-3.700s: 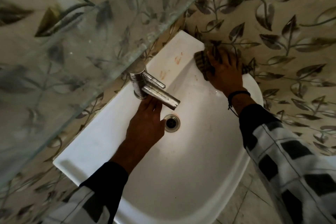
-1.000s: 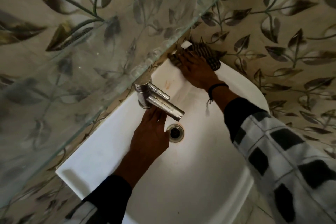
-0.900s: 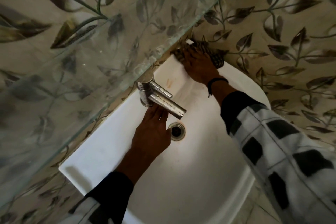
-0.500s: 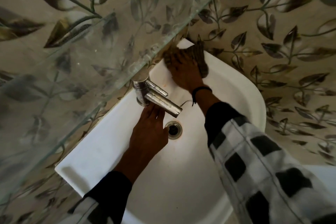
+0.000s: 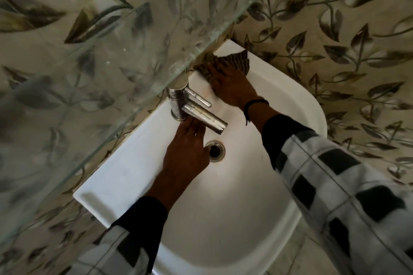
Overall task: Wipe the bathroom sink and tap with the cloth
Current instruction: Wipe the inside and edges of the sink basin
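A white ceramic wall-hung sink (image 5: 125, 176) is filling the middle of the head view, with its round metal drain (image 5: 215, 150) sitting at the bottom of the bowl. Taking that drain as the clock's centre, the short chrome tap (image 5: 201, 115) is standing at 11 o'clock on the back ledge, its spout angling down toward 4 o'clock.

The dark striped cloth (image 5: 237, 62) is lying at 1 o'clock, on the sink's far back corner where the ledge meets the wall, partly tucked under the edge of a clear glass shelf (image 5: 111, 62). The right hand (image 5: 230, 85) is pressing flat on the cloth, fingers stretched out over it rather than curled round it. A black cord wristband (image 5: 254, 104) is circling that wrist, and a black-and-white checked sleeve (image 5: 335, 174) is reaching in from 4 o'clock.

The left hand (image 5: 187, 152) is resting at 9 o'clock, just beside the drain, palm down with straight fingers pointing to 12 o'clock under the spout and gripping nothing. Its forearm is coming in from 7 o'clock.

Beige wall tiles with dark leaf prints (image 5: 335, 40) are surrounding the sink.
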`<move>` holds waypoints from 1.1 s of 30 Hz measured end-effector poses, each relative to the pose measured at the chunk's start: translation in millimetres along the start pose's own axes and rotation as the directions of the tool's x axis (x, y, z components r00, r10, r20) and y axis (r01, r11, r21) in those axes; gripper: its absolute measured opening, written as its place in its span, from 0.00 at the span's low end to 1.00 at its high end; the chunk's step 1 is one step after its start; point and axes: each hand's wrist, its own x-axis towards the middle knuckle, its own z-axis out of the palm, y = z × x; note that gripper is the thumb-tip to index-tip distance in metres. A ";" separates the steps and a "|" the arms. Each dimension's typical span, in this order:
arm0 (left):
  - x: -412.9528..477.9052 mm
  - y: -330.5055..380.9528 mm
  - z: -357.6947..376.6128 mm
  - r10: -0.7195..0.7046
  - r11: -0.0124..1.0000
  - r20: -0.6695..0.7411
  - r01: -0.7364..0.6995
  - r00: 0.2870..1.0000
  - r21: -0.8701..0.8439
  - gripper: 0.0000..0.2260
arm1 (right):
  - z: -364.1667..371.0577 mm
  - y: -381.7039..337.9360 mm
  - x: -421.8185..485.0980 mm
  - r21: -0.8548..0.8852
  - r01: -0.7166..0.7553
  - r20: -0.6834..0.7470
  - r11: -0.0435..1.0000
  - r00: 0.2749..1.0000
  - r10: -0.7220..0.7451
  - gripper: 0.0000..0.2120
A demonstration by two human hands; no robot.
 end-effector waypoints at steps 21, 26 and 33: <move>1.5 -1.0 1.6 0.029 0.999 -0.036 -0.028 0.999 0.035 0.35 | -0.2 -31.0 -15.5 0.095 -0.106 0.050 0.990 0.994 0.102 0.33; 1.5 -3.5 4.1 0.035 0.998 -0.039 -0.033 0.999 0.054 0.34 | 9.0 -17.3 -28.1 0.062 0.122 0.043 0.991 0.991 -0.125 0.29; 3.3 -10.1 3.7 0.056 0.998 0.046 -0.056 0.997 0.000 0.34 | 3.0 -29.5 -23.7 0.159 -0.080 0.058 0.984 0.996 0.072 0.34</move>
